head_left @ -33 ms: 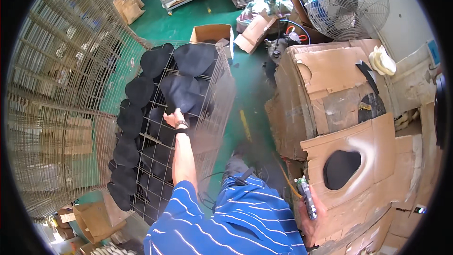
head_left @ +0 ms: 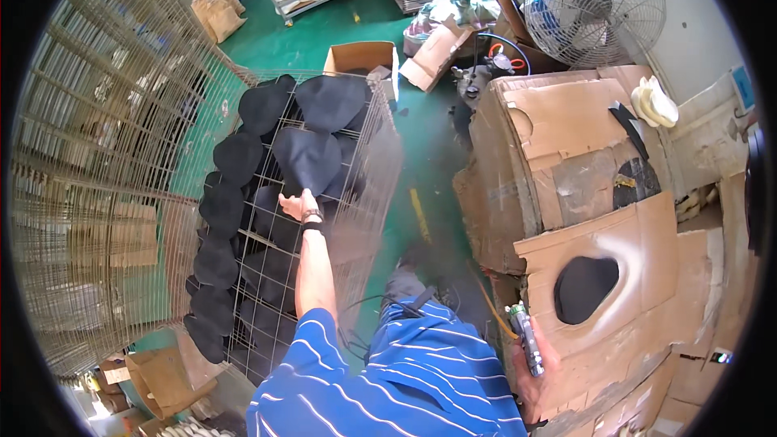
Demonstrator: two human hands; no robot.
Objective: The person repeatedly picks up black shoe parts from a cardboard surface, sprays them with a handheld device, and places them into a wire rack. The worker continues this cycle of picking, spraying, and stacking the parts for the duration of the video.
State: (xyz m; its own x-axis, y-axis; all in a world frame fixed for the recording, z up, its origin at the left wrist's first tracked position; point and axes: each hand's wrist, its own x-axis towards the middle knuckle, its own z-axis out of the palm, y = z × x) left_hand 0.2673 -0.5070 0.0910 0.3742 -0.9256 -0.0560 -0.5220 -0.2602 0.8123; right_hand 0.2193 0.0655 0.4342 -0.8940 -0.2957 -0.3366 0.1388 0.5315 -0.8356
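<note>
My left hand reaches over a wire rack. Its fingers pinch the near edge of a black rounded sheet, which lies on the grid. More black rounded pieces overlap along the rack's left side, and others lie at its far end. At the lower right, my right hand is wrapped round a silver spray gun with a green ring and a thin orange hose. Beside that hand, a single black rounded piece lies flat on a cardboard sheet marked with a whitish patch.
Tall wire racks stand close on the left. A large carton and a wire-caged fan are at the right. An open box sits beyond the rack. Cables hang near my legs.
</note>
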